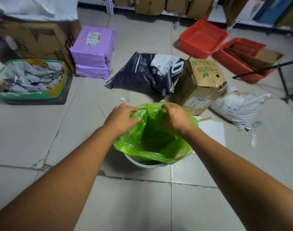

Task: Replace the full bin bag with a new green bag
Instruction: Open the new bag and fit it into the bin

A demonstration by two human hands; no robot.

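Note:
A translucent green bag (152,145) hangs open inside a round white bin (142,163) on the tiled floor at centre. The bag's mouth is spread wide and drapes over the bin's near and side rim. My left hand (122,118) pinches the bag's far left edge between thumb and fingers. On the far right edge, my right hand (175,119) grips the plastic from above. Only the near curve of the bin's rim shows below the bag. No full bag is in view.
Behind the bin lie a dark pet-litter sack (147,72) and a cardboard fruit box (200,82). Purple parcels (92,52) and a green-lined crate (29,79) sit left. Two red tubs (202,37) and a white parcel (237,107) sit right, near black stand legs (282,77).

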